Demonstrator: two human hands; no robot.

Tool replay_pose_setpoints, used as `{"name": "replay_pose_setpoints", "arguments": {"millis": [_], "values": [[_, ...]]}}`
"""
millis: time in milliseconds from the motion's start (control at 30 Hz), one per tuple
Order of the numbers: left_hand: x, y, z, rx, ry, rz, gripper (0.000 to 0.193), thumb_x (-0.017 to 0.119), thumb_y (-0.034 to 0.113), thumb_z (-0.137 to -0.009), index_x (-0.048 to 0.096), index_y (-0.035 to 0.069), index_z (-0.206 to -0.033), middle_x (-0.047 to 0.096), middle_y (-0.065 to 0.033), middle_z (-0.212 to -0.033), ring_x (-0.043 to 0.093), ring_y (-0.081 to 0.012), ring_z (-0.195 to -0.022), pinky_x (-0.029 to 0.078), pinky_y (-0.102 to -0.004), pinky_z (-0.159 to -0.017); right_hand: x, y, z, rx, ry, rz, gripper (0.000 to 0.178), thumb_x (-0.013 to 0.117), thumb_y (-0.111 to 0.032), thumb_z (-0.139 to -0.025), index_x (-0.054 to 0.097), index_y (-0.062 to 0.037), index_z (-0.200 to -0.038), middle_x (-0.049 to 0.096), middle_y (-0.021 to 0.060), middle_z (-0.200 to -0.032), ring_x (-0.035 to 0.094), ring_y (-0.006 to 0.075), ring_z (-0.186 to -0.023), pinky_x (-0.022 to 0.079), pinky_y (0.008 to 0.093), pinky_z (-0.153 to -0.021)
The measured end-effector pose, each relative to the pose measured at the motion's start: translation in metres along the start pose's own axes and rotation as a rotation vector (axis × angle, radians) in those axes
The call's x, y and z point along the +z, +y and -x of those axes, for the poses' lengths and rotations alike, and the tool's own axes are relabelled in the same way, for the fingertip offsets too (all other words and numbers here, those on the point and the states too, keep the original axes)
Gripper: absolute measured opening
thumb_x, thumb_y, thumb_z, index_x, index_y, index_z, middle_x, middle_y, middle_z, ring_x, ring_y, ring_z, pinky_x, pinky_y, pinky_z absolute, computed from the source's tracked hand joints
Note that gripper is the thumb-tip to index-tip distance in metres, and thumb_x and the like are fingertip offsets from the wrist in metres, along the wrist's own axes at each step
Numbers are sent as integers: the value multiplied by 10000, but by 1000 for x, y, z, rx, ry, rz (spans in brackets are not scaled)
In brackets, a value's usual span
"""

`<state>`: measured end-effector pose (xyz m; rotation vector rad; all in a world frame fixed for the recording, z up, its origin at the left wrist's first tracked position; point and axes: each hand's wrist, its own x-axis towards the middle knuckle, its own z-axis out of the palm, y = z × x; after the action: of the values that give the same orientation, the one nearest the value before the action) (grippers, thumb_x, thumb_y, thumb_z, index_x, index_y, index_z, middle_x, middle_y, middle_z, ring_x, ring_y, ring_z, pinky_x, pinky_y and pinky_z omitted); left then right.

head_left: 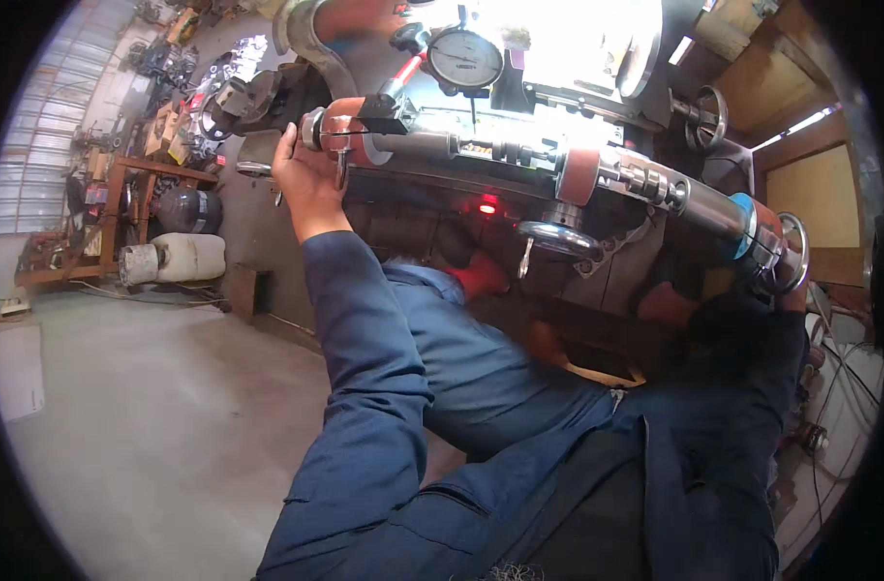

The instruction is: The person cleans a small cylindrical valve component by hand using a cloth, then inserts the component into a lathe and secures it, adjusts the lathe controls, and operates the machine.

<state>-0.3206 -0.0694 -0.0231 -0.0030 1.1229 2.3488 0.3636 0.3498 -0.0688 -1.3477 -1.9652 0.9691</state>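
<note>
A long machine with a stepped, shiny metal shaft (505, 148) along it runs across the top of the view, between brown end pieces. My left hand (311, 184) is at the left end, palm up, thumb raised beside a round metal knob (312, 129); its other fingers are partly hidden behind a small lever (342, 168). At the far right my right hand (794, 296) is on the rim of a chrome handwheel (796, 254), largely hidden by wheel and sleeve. A dial gauge (465, 58) stands over the shaft, its stem pointing down at it.
Another handwheel (558, 239) with a crank handle juts from the machine's front, near a red light (487, 208). A third handwheel (710, 117) sits behind. Left stand a rusty frame (113, 218), a pale cylinder (185, 258) and heaped metal parts. Cables (839, 368) hang at right.
</note>
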Motion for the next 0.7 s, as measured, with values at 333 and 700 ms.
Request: {"name": "replay_pose_setpoints", "arguments": {"millis": [333, 700], "values": [[2, 0, 0, 21, -12, 9, 306, 544, 276, -986, 620, 15, -1126, 681, -153, -1159, 678, -298, -1039, 560, -437, -913, -48, 5, 55, 154, -174, 131, 345, 560, -312, -1047, 621, -23, -1224, 628, -9, -949, 565, 77, -789, 451, 237, -683], [2, -2, -3, 47, -19, 3, 313, 540, 268, -997, 590, -11, -1129, 656, -200, -1184, 676, -307, -1035, 569, -432, -918, -32, -62, 31, 120, -41, -521, 320, 547, -263, -1062, 603, -26, -1271, 674, 49, -1143, 627, 105, -985, 510, 238, -824]]}}
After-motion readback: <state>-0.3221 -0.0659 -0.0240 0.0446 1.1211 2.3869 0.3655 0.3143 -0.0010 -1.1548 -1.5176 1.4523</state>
